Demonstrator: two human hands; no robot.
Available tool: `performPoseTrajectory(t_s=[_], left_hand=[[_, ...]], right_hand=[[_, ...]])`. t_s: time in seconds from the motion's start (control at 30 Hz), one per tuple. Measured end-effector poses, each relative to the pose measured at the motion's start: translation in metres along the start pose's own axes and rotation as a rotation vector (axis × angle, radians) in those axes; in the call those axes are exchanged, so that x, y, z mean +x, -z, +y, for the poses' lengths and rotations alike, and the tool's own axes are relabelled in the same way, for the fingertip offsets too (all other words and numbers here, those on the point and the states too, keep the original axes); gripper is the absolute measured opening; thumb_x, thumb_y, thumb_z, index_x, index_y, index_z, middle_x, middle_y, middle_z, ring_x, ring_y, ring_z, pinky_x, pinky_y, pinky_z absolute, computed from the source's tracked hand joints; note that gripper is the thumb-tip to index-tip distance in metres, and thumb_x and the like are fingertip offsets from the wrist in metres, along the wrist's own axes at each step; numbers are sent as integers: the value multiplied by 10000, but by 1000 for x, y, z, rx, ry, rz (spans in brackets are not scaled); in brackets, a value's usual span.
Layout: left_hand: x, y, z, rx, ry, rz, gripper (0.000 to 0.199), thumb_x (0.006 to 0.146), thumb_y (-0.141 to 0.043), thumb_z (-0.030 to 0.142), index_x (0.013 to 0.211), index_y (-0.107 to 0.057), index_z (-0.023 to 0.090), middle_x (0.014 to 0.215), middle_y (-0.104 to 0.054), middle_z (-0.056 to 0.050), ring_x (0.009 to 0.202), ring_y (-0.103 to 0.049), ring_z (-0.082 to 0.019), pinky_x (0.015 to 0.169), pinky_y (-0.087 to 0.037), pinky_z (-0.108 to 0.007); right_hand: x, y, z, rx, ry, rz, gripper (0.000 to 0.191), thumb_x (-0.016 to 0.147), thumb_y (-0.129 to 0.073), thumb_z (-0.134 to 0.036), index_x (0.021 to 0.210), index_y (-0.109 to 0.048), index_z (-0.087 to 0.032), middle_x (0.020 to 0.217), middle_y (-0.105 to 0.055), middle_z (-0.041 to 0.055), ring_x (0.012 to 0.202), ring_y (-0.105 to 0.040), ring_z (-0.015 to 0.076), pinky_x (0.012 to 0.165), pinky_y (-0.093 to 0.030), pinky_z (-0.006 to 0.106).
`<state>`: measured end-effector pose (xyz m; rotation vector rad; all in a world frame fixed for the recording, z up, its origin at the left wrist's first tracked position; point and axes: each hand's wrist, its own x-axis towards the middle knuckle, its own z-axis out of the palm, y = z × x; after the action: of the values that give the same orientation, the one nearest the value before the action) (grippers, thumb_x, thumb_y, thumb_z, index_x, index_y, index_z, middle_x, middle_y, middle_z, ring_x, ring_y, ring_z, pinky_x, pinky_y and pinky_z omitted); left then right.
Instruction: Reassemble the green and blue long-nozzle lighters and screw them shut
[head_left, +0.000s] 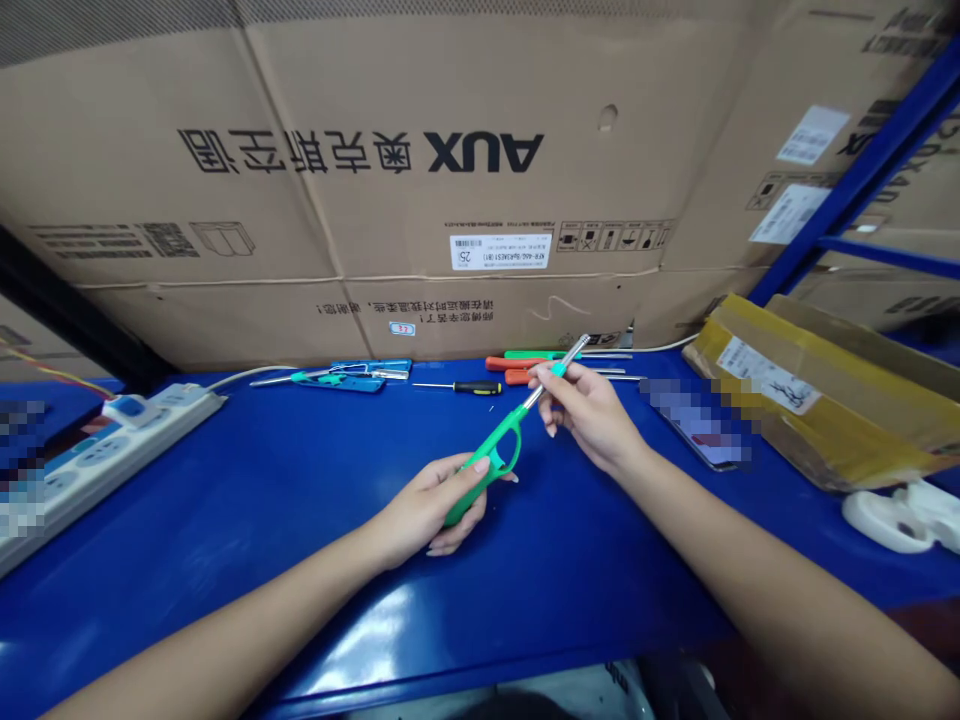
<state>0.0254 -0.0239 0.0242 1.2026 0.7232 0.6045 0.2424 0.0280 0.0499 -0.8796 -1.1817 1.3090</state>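
Left grip: left hand (442,505) curled around the handle of a green lighter (501,432), thumb near its finger loop.
Right grip: right hand (596,412) with thumb and forefinger pinched on the metal tube near its tip, by a small green piece; other fingers loosely bent.
Lighter: held above the middle of the surface (600,580), tilted, tube up and to the right.
Back row, left to right: blue tools (375,366) close together, black-and-yellow screwdriver (476,388), orange-handled tools (517,378) beside a green one (529,355). Right hand partly covers the orange pair.
Right side: phone (694,425), blurred; taped carton (847,425); white plug (889,520).
Left side: white power strip (112,450), cable running behind.
Surface: blue, glossy, light glaring near the front edge.
Room: large printed cardboard (360,220) closing off the back; blue frame post (870,160) at right.
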Motion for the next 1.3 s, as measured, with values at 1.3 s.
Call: performPoseTrajectory(t_s=[1.3], left_hand=[[-3, -6, -14, -91, -27, 91, 525, 883, -630, 641, 1033, -593, 139, 505, -358, 110, 365, -239, -36, 331, -205, -146]], right_hand=[[-25, -24, 22, 145, -82, -142, 314, 829, -775, -468, 907, -685, -178, 974, -766, 63, 448, -529, 48, 407, -421, 213]])
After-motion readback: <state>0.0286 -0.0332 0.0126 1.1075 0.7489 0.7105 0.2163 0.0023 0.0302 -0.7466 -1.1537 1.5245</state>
